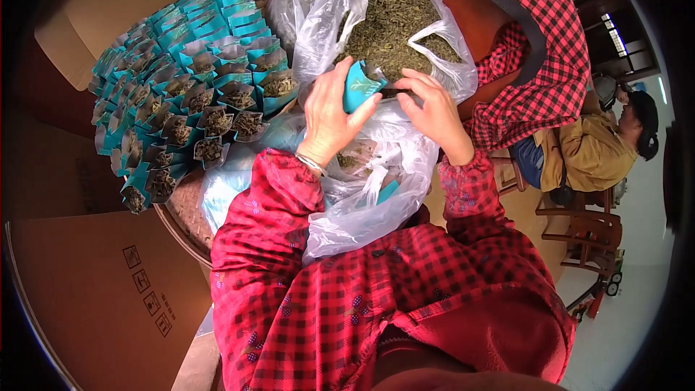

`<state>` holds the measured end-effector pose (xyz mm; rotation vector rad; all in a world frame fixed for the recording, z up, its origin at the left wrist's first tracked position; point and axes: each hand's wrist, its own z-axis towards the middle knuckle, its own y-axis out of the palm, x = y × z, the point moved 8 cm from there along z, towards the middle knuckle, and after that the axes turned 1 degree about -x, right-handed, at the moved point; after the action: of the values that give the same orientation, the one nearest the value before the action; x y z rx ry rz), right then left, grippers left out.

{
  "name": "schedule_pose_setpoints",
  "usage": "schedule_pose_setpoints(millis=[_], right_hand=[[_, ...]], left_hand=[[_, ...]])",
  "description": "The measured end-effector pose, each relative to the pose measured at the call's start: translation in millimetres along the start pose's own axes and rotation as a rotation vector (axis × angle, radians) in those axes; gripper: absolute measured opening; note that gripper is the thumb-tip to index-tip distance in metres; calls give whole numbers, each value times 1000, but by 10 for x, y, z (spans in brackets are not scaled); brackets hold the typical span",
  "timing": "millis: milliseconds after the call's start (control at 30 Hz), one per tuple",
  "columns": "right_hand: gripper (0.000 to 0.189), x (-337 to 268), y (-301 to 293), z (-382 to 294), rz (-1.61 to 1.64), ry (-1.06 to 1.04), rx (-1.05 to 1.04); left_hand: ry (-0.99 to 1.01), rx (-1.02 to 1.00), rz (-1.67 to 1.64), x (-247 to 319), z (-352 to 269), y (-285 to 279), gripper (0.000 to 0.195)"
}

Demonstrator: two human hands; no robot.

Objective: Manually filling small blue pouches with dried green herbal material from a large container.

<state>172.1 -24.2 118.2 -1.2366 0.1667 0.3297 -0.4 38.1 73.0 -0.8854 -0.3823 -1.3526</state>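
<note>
My left hand (332,111) grips a small teal foil pouch (358,88) with a pale leaf print, its mouth turned to the right. Close to that mouth is my right hand (429,108), fingers bent; whether it pinches anything I cannot tell. Behind both hands a clear plastic bag (320,27) lies open, full of dried green-brown leaves (393,16). Nearer my body, a second clear plastic bag (358,228) holds some leaf bits and something teal. To the left, many teal pouches (239,92) stand packed upright, the nearer ones showing dried leaves at their open tops.
A round woven tray (187,212) lies under the pouches. Cardboard boxes stand at the lower left (98,293) and upper left (119,5). Across from me is a person in red checked sleeves (559,38). Another person in a tan jacket (597,146) sits at the right, near wooden chairs (586,233).
</note>
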Motion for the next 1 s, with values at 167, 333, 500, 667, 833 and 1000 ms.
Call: schedule_pose_setpoints(millis=[167,333,500,667,833,1000], right_hand=[[29,-285,-122,20,344,-68,133],[32,-611,-333,14,353,-225,220],[27,-717,-160,63,40,-266,91],[23,-788,199,10,-22,-242,-30],[23,-831,60,45,44,-204,47],[29,-701,310,103,-141,-144,-43]], left_hand=[[149,97,-48,178,13,-4,88],[219,162,-54,198,-44,16,93],[285,173,-67,181,-99,100,94],[250,127,-74,-10,-203,202,89],[56,13,-141,-218,-227,250,94],[90,15,-92,-222,-246,216,95]])
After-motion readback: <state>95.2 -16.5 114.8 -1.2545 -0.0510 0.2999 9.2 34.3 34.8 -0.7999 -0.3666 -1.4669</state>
